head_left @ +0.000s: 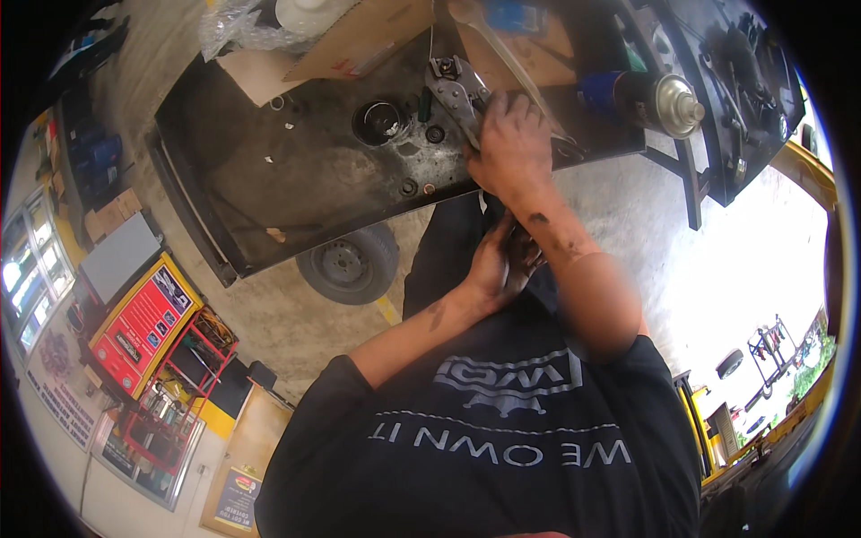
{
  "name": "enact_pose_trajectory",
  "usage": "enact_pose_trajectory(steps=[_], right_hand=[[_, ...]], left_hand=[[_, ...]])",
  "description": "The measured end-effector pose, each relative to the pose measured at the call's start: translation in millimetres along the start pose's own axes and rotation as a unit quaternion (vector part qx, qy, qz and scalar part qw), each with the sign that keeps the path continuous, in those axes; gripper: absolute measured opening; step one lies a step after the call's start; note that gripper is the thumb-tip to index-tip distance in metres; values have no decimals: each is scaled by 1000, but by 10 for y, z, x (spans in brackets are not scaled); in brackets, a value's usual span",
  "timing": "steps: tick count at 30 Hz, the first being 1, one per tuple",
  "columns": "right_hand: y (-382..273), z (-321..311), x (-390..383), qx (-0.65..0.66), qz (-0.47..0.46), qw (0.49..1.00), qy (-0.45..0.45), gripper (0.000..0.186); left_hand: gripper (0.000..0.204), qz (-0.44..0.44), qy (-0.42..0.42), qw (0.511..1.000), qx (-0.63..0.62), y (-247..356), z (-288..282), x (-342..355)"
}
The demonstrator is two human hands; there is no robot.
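On the metal workbench (296, 179), my right hand (516, 148) is closed over the handles of silver locking pliers (456, 90), whose jaws point away from me. My left hand (502, 260) is close to my waist, below the bench edge. Its fingers are curled and smudged dark, partly hidden behind my right forearm; what they hold, if anything, does not show. Left of the pliers lie a small dark green cylinder (424, 104), a black ring (435, 134) and a round black tub (368, 124) with grease-like smears.
A cardboard box (359, 40) stands at the bench's far side. A spray can (659, 100) lies to the right, near a rack of tools (744, 108). A wheel with a tyre (350, 264) is on the floor beneath the front edge. A red tool stand (148, 332) stands left.
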State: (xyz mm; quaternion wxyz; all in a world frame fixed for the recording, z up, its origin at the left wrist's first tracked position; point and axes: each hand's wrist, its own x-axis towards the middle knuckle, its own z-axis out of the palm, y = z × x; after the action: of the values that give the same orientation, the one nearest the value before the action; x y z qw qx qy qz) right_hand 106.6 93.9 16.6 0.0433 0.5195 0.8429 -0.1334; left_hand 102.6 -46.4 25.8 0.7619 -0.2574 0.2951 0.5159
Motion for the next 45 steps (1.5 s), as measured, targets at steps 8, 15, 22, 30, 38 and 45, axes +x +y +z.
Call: enact_pose_trajectory(steps=[8,15,22,30,38,45], right_hand=[[-73,-47,14,9,22,999,-23,79],[-34,-44,-25,5,10,1000,-18,80],[-40,-26,-33,0,7,1000,-17,78],[-46,-58,47,18,16,999,-41,71],[-16,3,53,32,27,998,-45,64],[-53,-121,-13,21,0,999,-28,69]], left_hand=[[20,-22,-139,973,-185,-14,-248,136],[28,-38,54,990,-127,57,159,-75],[27,-53,-103,976,-184,-39,-88,69],[27,-31,-72,984,-161,28,78,-14],[25,-38,-62,990,-120,10,65,13],[26,-41,-59,989,-132,54,75,-63]])
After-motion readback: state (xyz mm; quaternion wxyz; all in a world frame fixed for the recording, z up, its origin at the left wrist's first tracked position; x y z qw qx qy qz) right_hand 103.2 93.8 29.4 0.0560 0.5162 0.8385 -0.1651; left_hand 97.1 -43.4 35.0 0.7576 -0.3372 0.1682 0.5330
